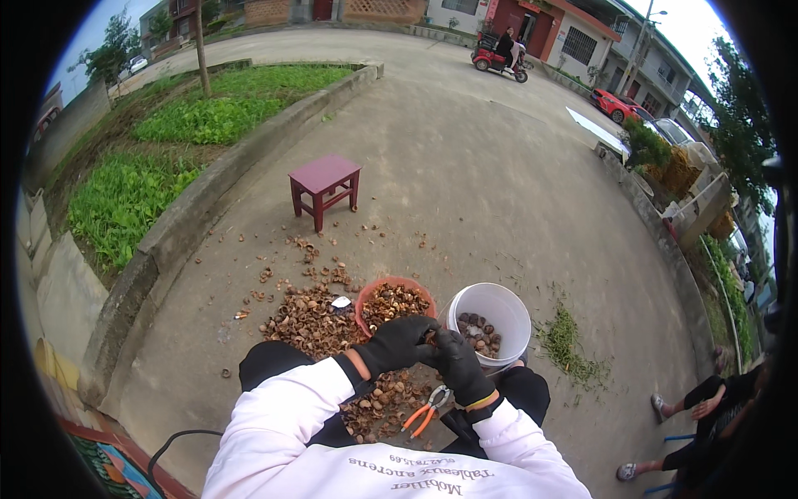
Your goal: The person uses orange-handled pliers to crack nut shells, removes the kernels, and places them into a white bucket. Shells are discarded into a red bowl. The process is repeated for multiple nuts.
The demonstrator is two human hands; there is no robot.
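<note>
My left hand (404,342) and my right hand (460,365), both in black gloves, meet in front of me around a small brown walnut piece (430,338), mostly hidden by the fingers. Beyond my left hand stands a reddish plastic basin (360,318) of shelled walnut pieces. A white bucket (520,318) with whole walnuts in its bottom stands beyond my right hand. Orange-handled pliers (426,413) lie on the ground between my legs, among walnut shells (380,405). A large heap of walnut shells (308,321) spreads left of the basin.
A dark red wooden stool (324,174) stands ahead on the concrete. Green plant scraps (567,346) lie right of the bucket. A concrete curb (187,218) edges the garden at left. Another person (704,411) sits at lower right; a rider on a red three-wheeler (499,57) is far off.
</note>
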